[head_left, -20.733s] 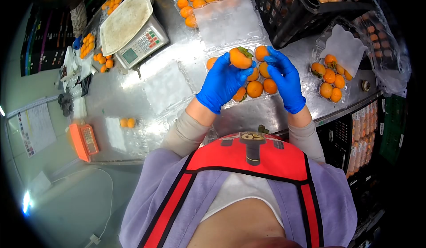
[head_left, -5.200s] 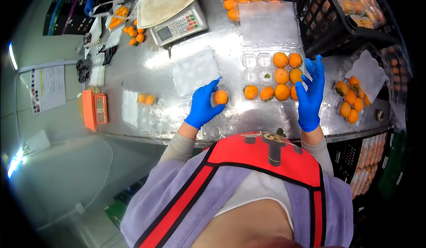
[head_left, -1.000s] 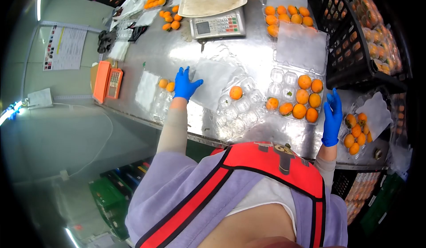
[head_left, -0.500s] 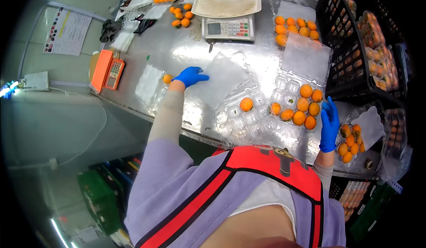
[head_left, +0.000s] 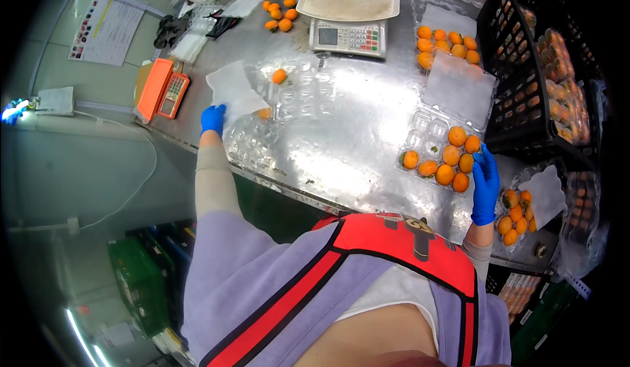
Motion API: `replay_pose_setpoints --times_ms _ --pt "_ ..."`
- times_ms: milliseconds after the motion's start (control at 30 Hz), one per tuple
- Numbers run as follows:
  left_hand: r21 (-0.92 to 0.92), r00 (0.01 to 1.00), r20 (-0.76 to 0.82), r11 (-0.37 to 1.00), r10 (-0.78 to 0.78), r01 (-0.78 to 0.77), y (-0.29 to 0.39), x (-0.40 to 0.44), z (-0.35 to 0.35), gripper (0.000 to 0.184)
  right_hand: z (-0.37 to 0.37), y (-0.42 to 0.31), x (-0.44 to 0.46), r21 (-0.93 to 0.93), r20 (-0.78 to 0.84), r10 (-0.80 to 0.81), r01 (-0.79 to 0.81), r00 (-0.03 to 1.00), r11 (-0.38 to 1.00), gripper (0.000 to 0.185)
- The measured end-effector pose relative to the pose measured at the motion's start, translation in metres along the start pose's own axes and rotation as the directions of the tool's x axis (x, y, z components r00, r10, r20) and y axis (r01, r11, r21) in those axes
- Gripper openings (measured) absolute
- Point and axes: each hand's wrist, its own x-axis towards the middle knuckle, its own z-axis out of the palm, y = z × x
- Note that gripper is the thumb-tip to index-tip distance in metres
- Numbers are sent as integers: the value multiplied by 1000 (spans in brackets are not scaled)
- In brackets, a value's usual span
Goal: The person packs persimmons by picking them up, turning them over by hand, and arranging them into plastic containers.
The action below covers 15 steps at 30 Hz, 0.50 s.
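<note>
At the table's left edge, my left hand (head_left: 213,118), in a blue glove, is closed at the edge of a clear plastic clamshell tray (head_left: 307,97). A white sheet (head_left: 237,90) lies over its left side beside my fingers. One round orange fruit (head_left: 279,76) sits in the tray; another (head_left: 264,113) shows partly below the sheet. My gloved right hand (head_left: 485,186) has its fingers curled against the right edge of a second clear tray (head_left: 420,123). Several orange fruits (head_left: 445,173) fill its front and right cups.
A scale (head_left: 348,36) stands at the back, with loose fruits (head_left: 279,14) left of it. A black crate (head_left: 515,85) of packed fruit borders the right. An orange scale (head_left: 157,91) sits at far left. Another fruit tray (head_left: 518,219) lies right of my right hand.
My left hand has moved left and closed, and the nearly bare tray with its white sheet has shifted from the front middle to the left. My right hand stays by the fuller tray.
</note>
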Motion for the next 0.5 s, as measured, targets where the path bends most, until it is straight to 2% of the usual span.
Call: replay_pose_setpoints --times_ms 33,100,167,233,267,333,367,433,500 --pt "1 1000 0 1000 1 -1 -10 13 -7 38 0 0 0 0 2 -7 7 1000 1000 43" --pt "248 999 -43 969 -1 12 -24 33 -17 39 -1 2 0 0 2 -10 10 1000 1000 42" --pt "269 998 -62 963 2 14 -21 36 -22 40 -2 3 0 0 2 -13 13 1000 1000 42" --pt "560 999 -11 828 43 -29 3 27 -31 41 -3 1 -1 -11 2 -4 4 1000 1000 42" --pt "560 999 -10 828 43 -30 -2 37 -33 41 -3 1 -1 -12 1 -2 3 1000 1000 42" --pt "308 988 -83 940 -127 147 -21 68 -38 38 -4 0 -2 -18 10 -23 23 1000 1000 41" --pt "311 989 -82 939 -127 146 -18 68 -40 38 -5 0 -2 -18 8 -21 21 1000 1000 41" --pt "17 973 -103 978 -206 209 2 62 -53 42 -6 2 -1 -25 1 1 -1 1000 1000 41" --pt "64 970 -131 974 -207 217 13 59 -57 45 -6 6 1 -27 -1 4 -4 1000 1000 41"
